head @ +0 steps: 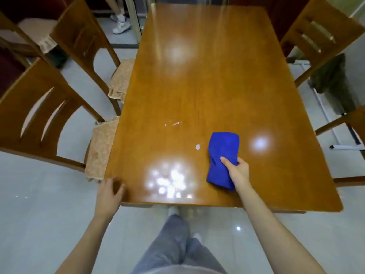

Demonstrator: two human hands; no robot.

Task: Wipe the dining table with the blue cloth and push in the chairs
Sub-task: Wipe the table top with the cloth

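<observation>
Our right hand (237,172) is gripping the blue cloth (223,149), which is lying on the near right part of the counter (207,86). Our left hand (109,191) is resting, fingers relaxed, on the near left corner. Two chairs (39,107) are standing along the left side.

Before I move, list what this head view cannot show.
Head view:
- Near right chair: cut off by the right frame edge.
- White speck beside the blue cloth: too small to identify.
- Table legs: hidden under the top.
- Far table end: smeared by reflections.
</observation>
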